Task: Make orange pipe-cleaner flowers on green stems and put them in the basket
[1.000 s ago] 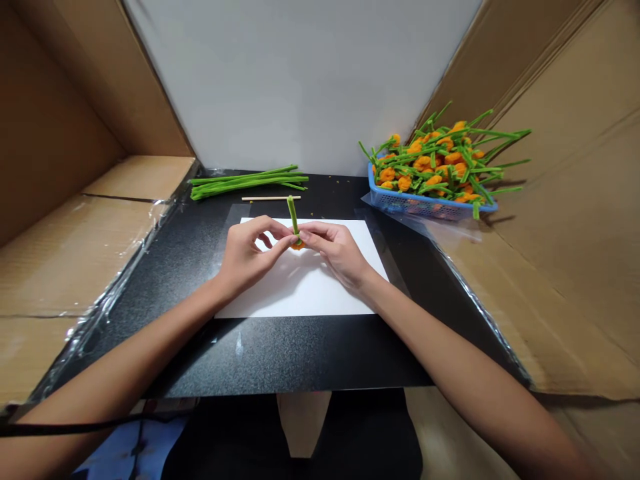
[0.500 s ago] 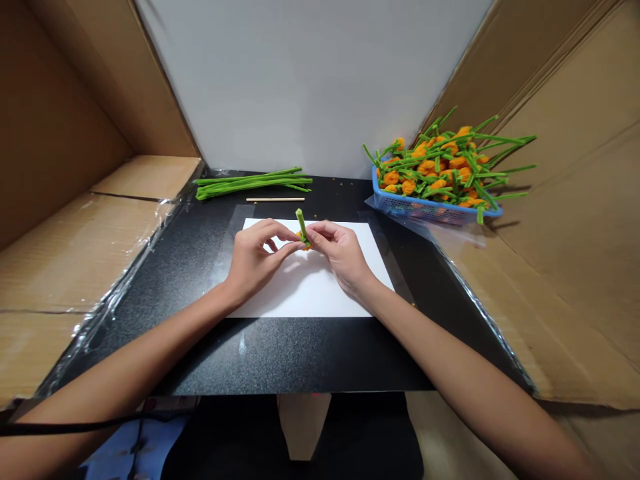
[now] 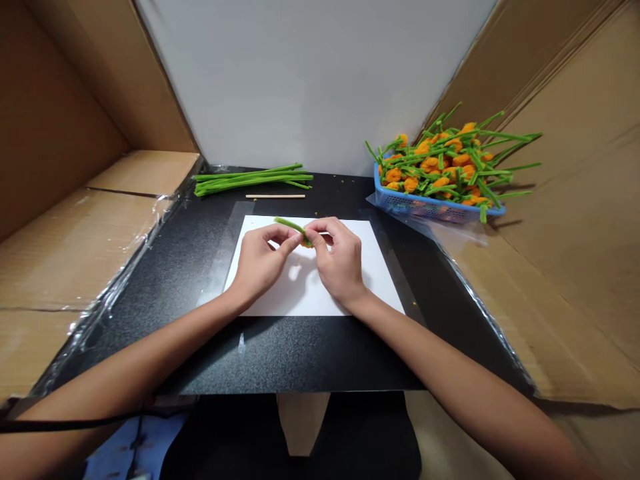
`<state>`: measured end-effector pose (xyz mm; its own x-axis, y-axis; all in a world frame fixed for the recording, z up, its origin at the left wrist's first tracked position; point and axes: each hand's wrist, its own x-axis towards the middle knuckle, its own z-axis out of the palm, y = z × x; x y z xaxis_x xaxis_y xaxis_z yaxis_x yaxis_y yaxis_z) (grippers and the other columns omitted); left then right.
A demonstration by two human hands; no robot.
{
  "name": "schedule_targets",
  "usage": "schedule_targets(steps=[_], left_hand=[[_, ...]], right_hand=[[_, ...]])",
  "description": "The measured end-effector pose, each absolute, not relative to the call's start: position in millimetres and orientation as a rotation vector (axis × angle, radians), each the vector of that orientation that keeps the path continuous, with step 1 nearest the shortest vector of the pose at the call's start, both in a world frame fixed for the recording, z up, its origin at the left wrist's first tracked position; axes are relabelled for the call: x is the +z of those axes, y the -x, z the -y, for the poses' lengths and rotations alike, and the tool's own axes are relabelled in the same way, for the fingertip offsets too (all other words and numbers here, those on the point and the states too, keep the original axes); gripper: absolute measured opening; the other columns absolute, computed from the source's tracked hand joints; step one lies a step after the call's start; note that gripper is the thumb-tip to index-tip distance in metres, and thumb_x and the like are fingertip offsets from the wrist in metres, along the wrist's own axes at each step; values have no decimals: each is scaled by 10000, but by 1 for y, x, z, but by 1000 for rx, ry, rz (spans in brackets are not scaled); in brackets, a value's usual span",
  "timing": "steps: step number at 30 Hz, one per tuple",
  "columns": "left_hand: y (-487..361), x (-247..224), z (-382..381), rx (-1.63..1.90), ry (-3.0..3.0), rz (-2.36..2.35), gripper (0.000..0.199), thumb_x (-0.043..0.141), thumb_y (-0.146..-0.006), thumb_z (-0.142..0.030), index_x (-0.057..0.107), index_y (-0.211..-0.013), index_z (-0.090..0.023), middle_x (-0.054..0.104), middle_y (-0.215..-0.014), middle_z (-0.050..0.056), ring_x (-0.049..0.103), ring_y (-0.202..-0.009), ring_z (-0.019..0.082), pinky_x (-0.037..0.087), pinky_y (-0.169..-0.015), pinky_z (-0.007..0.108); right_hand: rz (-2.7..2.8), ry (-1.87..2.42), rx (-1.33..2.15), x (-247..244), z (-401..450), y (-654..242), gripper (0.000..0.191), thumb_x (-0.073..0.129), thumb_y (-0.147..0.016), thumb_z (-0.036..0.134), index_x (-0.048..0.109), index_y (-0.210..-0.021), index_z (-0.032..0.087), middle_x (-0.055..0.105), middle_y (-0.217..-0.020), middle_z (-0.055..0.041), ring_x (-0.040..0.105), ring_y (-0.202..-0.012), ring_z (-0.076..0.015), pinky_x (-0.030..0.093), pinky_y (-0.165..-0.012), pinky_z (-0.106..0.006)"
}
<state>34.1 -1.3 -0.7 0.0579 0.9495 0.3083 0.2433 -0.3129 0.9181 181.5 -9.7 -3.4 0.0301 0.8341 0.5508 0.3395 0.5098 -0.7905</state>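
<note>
Between my fingertips is a small pipe-cleaner flower (image 3: 307,242), orange underneath with green on top. Its fuzzy green stem (image 3: 289,224) sticks out to the upper left. My left hand (image 3: 265,260) pinches it from the left with thumb and forefinger. From the right, my right hand (image 3: 339,257) grips it with its thumb in front and fingers curled behind. Both hands hover over a white sheet of paper (image 3: 300,300), and the fingers cover most of the flower.
Green pipe cleaners (image 3: 245,181) lie in a bundle at the back left, with a thin wooden stick (image 3: 275,197) in front. A blue basket (image 3: 440,208) heaped with orange and green pieces stands back right. Cardboard walls (image 3: 570,220) flank the black table (image 3: 280,360).
The green stem has tipped from nearly upright to leaning left. My hands have turned the flower slightly and stay pinched on it. The view has shifted a little.
</note>
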Motion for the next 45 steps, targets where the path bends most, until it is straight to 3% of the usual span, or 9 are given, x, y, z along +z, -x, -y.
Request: schedule_targets(steps=[5,10,14,20,26,31,36,45], left_hand=[[-30,4,-3,1051,-1367,-1037,313,717,-816,-389,627,-598,-184,606,-603,11,514,-545,131,364,-486,269],[-13,14,-13,674,-1379,-788,223,667,-813,-349,656,-660,-187,578,-621,23,496,-539,136,376,-491,282],[-18,13,-13,913,-1547,-986,222,697,-784,-310,650,-616,-173,586,-590,10,494,-543,126,355,-513,274],[-38,1,0,1213,-1604,-1157,157,687,-836,-302,694,-753,-170,719,-777,52,642,-728,174,476,-662,296],[-44,-10,9,1382,-1526,-1259,55,661,-839,-201,607,-837,-186,673,-823,26,649,-773,162,472,-614,256],[-47,-10,8,1364,-1406,-1129,173,664,-863,-251,606,-1014,-189,681,-967,49,654,-814,152,510,-620,244],[-45,-7,2,1303,-1303,-1021,222,683,-860,-334,679,-984,-149,705,-851,56,635,-744,146,532,-666,264],[-43,-9,1,1286,-1251,-1036,240,743,-809,-356,716,-926,-148,735,-950,77,655,-822,156,548,-654,249]], right_hand=[[1720,944,147,0,14,-183,172,492,-984,161,610,-871,217,661,-930,-81,617,-916,-210,520,-827,-384],[1866,832,24,-2,12,-186,153,496,-984,149,619,-913,206,677,-970,-102,625,-944,-219,521,-870,-402],[1784,867,115,-2,13,-184,152,502,-983,155,610,-893,212,666,-942,-85,627,-922,-206,532,-834,-386],[1619,933,313,-2,14,-179,148,538,-966,169,611,-850,224,654,-909,-55,630,-889,-187,545,-770,-341],[1573,909,426,-8,14,-175,116,584,-946,165,643,-861,218,669,-955,-56,651,-931,-179,568,-786,-325],[1492,903,577,-8,10,-176,78,632,-926,228,675,-863,218,690,-962,-46,659,-951,-183,581,-760,-308],[1452,946,791,-5,3,-184,80,649,-893,258,702,-914,203,707,-958,-50,680,-912,-179,587,-762,-307],[1482,1011,851,-1,-3,-192,93,692,-841,275,698,-846,182,719,-859,-29,697,-801,-166,577,-743,-305]])
